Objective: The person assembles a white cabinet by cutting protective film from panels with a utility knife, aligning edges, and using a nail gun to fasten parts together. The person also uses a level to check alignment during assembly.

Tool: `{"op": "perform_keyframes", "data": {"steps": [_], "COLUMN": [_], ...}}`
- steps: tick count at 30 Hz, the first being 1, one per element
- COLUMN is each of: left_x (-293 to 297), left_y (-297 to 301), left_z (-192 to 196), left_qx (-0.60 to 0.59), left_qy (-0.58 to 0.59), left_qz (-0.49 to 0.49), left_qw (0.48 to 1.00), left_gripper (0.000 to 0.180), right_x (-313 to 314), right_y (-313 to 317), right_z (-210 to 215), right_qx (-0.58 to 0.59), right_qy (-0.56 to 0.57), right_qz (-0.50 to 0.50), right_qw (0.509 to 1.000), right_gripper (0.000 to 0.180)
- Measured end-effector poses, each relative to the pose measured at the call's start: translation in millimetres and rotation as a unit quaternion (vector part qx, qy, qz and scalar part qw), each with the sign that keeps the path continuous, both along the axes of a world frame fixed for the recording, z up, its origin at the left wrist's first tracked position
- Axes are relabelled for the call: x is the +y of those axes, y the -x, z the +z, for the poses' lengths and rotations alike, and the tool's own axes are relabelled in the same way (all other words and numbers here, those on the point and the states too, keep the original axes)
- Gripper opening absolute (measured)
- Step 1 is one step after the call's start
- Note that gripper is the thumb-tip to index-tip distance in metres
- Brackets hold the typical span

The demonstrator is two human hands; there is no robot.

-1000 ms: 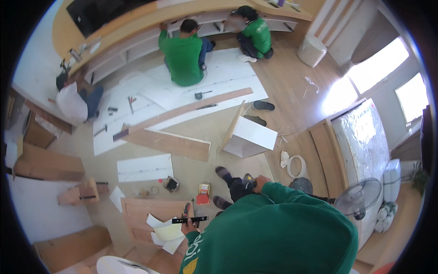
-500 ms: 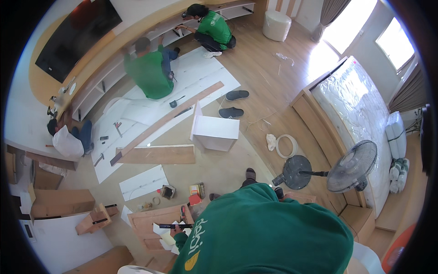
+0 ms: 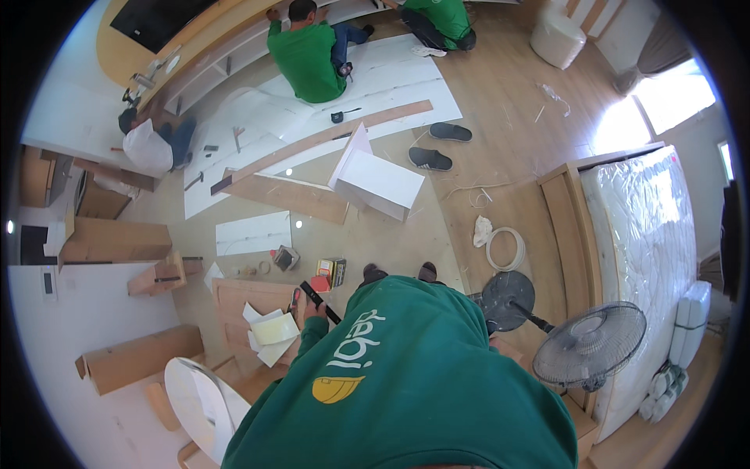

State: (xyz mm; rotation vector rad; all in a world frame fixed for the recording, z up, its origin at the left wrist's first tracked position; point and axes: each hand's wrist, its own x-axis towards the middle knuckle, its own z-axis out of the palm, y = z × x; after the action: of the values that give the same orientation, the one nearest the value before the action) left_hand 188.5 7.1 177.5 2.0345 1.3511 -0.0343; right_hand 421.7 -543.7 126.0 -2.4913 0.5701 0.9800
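My left hand (image 3: pixel 315 310) is closed around a long black drawer slide (image 3: pixel 311 292), which slants beside the front of my green sweatshirt. Under and beside that hand lies a wooden panel (image 3: pixel 234 293); loose white and pale yellow sheets (image 3: pixel 273 331) are strewn over it. A red-handled tool (image 3: pixel 294 299) rests close to the slide. Only a sliver of my right hand (image 3: pixel 494 341) shows at the right side of my body, near the fan's base (image 3: pixel 508 302); its fingers are hidden by the sweatshirt.
A standing fan (image 3: pixel 590 344) and a plastic-wrapped mattress (image 3: pixel 637 211) are on the right. Ahead are a white box-shaped piece (image 3: pixel 383 181), slippers (image 3: pixel 430 159) and long boards (image 3: pixel 332 144). Co-workers (image 3: pixel 308 62) sit by the low wall cabinet. Cardboard boxes (image 3: pixel 144 356) lie at left.
My view has turned, so the room appears shifted. The slide in my left hand has swung from nearly level to a steep slant. The seated co-worker in green has reached toward the cabinet.
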Motion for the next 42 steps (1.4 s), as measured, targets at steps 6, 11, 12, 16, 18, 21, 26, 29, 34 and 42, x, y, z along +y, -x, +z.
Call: {"op": "perform_keyframes", "data": {"steps": [6,11,12,16,18,21,26,29,34,42], "left_x": [-20.9,-63.5,-69.8,-108.8,-129.6,-149.7,-150.3,-108.6,-42.2,26.2], "left_y": [-7.7,-3.1,-11.6,16.2,34.1,57.3,109.7,119.7,170.8,154.7], "left_z": [-19.9,-15.8,-7.5,-1.4,-7.5,-17.1,-17.7,-3.8,7.0,43.9], "left_qx": [0.071,0.030,0.030,0.033,0.039,0.079,0.062,0.111,0.115,0.049], "left_qy": [-0.012,0.026,0.049,0.092,0.112,0.148,0.168,0.149,0.078,0.171], "left_qz": [0.022,0.143,0.173,0.252,0.294,0.335,0.360,0.358,0.377,0.416], "left_qw": [0.997,0.989,0.983,0.963,0.948,0.927,0.916,0.915,0.916,0.892], "left_gripper": [0.035,0.033,0.033,0.031,0.030,0.029,0.030,0.029,0.027,0.020], "right_x": [-22.2,1.7,4.9,27.8,43.0,69.4,141.6,187.7,309.6,463.9], "right_y": [-53.9,-98.6,-110.5,-142.4,-155.1,-167.4,-159.3,-150.4,-116.5,-94.1], "right_z": [-27.7,-7.8,-3.1,11.4,18.5,31.7,47.6,57.3,91.0,125.4], "right_qx": [-0.078,-0.018,-0.014,0.001,-0.002,-0.007,-0.013,-0.042,-0.053,-0.100], "right_qy": [-0.084,-0.034,-0.021,0.010,0.021,0.040,0.053,-0.009,-0.088,-0.157], "right_qz": [0.042,0.157,0.175,0.253,0.282,0.307,0.351,0.379,0.447,0.533], "right_qw": [0.993,0.987,0.984,0.967,0.959,0.951,0.935,0.924,0.889,0.826], "right_gripper": [0.072,0.071,0.070,0.069,0.069,0.068,0.067,0.065,0.051,0.041]}}
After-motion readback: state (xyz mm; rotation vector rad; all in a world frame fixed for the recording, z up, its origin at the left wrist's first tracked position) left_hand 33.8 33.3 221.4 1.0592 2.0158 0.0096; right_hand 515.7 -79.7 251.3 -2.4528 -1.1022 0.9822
